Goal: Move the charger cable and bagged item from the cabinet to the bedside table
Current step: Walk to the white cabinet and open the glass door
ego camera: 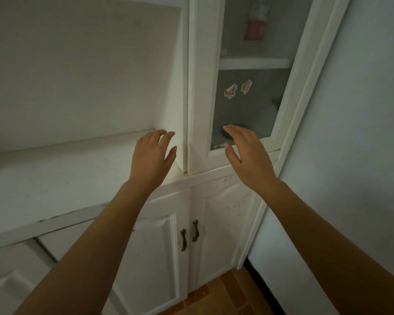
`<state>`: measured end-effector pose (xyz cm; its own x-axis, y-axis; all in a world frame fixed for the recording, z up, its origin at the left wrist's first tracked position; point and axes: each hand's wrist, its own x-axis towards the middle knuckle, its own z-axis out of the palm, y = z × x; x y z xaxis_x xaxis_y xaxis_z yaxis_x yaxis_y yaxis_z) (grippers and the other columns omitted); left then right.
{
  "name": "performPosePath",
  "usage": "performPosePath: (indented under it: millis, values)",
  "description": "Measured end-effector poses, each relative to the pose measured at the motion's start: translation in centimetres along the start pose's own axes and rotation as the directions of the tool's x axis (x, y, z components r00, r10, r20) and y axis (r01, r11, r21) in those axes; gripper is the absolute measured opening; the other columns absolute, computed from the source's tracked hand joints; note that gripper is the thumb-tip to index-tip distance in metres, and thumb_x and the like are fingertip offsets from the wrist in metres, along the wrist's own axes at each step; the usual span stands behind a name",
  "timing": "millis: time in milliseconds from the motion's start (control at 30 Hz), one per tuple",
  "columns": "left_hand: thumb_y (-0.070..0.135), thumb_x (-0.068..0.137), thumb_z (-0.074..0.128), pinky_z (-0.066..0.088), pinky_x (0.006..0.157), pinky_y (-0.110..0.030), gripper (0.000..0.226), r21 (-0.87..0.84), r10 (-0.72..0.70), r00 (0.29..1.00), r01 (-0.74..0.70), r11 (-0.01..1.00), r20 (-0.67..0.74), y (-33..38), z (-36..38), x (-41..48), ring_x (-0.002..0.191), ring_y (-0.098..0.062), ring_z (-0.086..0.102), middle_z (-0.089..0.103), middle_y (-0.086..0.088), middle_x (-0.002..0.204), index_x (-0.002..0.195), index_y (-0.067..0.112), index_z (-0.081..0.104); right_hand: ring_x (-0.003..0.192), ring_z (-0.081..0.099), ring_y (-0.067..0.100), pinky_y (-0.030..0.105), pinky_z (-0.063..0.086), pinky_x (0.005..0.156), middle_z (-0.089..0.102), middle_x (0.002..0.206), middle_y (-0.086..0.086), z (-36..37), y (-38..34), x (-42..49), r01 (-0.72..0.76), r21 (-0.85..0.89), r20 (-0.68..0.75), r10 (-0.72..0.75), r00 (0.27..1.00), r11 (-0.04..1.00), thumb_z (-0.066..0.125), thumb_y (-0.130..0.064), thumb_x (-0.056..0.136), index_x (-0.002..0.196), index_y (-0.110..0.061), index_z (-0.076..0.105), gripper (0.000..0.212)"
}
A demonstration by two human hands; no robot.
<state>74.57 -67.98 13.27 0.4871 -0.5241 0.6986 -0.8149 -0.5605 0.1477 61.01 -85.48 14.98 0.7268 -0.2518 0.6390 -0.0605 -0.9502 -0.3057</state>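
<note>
A white cabinet stands in front of me, with a glass-panelled door (201,92) on the right. My left hand (151,155) is raised with fingers spread, close to the left edge of that door's frame, holding nothing. My right hand (243,153) is also open, hovering in front of the lower part of the glass pane (248,105). Behind the frosted glass I make out dim shapes on the lower shelf, too blurred to name. No charger cable or bagged item can be made out.
An open white shelf (55,178) runs to the left of the door. Below are two small doors with dark handles (189,235). Two stickers (237,88) are on the glass. A pale wall (362,133) closes the right side; a brown tiled floor (225,292) lies below.
</note>
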Motion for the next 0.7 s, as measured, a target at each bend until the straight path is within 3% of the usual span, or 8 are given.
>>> performPosePath:
  millis: [267,433,700]
  values:
    - [0.019,0.09,0.052,0.039,0.094,-0.049,0.035,0.033,0.001,0.998,0.001,0.999,-0.061,-0.7,-1.3,4.5,0.108,-0.037,0.053,0.059,-0.02,0.119,0.122,0.005,0.049,0.123,0.042,0.028,0.031,0.027,0.101,0.05,0.132,0.014,-1.9,-2.1,5.9,0.15,0.012,-0.144,-0.147,0.979,0.989,0.043,-0.02,0.093,0.129,-0.005,0.045,0.039]
    - [0.021,0.09,0.052,0.039,0.095,-0.048,0.039,0.017,0.001,0.998,0.0,1.0,-0.068,-1.5,-0.7,6.1,0.111,-0.036,0.052,0.058,-0.02,0.12,0.126,0.006,0.046,0.124,0.04,0.028,0.042,0.033,0.106,0.047,0.135,0.014,-1.8,-2.3,8.2,0.168,0.019,-0.137,-0.164,0.977,0.986,0.038,-0.027,0.091,0.131,-0.006,0.042,0.045]
    - [0.036,0.091,0.045,0.031,0.106,-0.045,0.062,-0.003,-0.004,0.995,0.005,1.0,0.1,-4.1,1.6,9.0,0.129,-0.03,0.036,0.038,-0.015,0.143,0.143,0.022,0.015,0.14,0.004,0.029,0.041,0.018,0.109,0.001,0.155,0.011,-0.3,-2.3,12.9,0.084,-0.138,-0.117,-0.101,0.988,0.987,0.053,-0.041,0.088,0.145,-0.013,0.006,0.079]
